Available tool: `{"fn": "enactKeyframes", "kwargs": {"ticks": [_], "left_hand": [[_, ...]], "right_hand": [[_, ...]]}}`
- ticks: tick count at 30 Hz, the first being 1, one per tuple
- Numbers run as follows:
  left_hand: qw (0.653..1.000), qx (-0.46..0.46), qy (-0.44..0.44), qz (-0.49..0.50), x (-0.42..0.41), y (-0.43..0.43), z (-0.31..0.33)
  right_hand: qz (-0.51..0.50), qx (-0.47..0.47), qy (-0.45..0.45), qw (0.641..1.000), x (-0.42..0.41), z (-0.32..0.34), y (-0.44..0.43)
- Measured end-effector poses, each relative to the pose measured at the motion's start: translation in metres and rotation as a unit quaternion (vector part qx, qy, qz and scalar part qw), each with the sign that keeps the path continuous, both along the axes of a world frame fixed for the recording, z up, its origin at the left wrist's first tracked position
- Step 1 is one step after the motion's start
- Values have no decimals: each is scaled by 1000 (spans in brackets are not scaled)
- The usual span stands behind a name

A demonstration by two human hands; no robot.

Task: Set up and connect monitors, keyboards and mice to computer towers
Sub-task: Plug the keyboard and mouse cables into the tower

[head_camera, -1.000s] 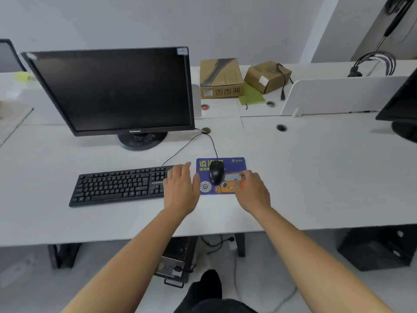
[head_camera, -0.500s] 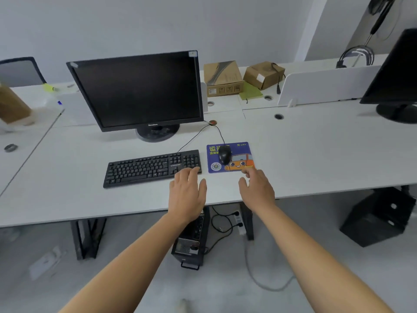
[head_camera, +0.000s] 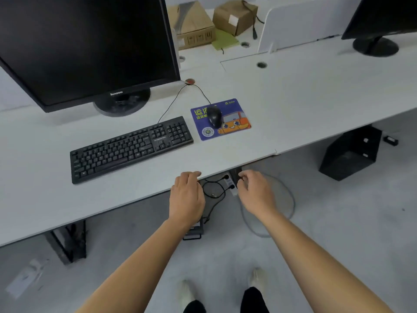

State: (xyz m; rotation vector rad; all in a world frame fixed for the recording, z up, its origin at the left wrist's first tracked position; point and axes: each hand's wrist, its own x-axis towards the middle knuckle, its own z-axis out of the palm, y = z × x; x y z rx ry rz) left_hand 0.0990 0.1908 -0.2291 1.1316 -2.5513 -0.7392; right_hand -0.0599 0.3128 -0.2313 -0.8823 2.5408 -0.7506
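The monitor (head_camera: 85,46) stands at the back left of the tabletop (head_camera: 293,98). The keyboard (head_camera: 130,147) lies in front of it, and the mouse (head_camera: 214,116) sits on a blue mouse pad (head_camera: 237,123) just to the keyboard's right. We see thin black cables from the keyboard and the mouse meet at a cable hole (head_camera: 190,81) beside the monitor's foot and drop through it. Whether they end in the tower (head_camera: 194,231) under the tabletop we cannot tell, as it is mostly hidden behind the left hand (head_camera: 187,197).

That hand hovers over the tabletop's front edge with its fingers loosely curled and holding nothing. The right hand (head_camera: 257,193) hangs beyond the edge, above a power strip (head_camera: 230,184) on the floor, with fingers likewise loosely bent and empty.

We judge this station laid out and probably wired. What is left lies to the right, where a second monitor (head_camera: 383,16) stands at the far corner and a black case (head_camera: 352,152) sits tilted on the floor beneath. Two cardboard boxes (head_camera: 194,23) rest behind the first monitor.
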Motion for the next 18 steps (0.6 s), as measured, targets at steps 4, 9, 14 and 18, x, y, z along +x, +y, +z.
{"fn": "enactKeyframes", "kwargs": {"ticks": [4, 9, 14, 18], "left_hand": [[999, 8, -31, -25, -6, 13, -83], [996, -4, -63, -60, -13, 22, -197], [997, -21, -53, -61, -33, 10, -301], [994, -70, -39, -70, -53, -12, -387]], "right_hand": [[8, 36, -8, 999, -1, -84, 15], [30, 73, -37, 996, -11, -202, 29], [40, 71, -28, 996, -27, -314, 23], [51, 46, -4, 998, -44, -401, 0]]}}
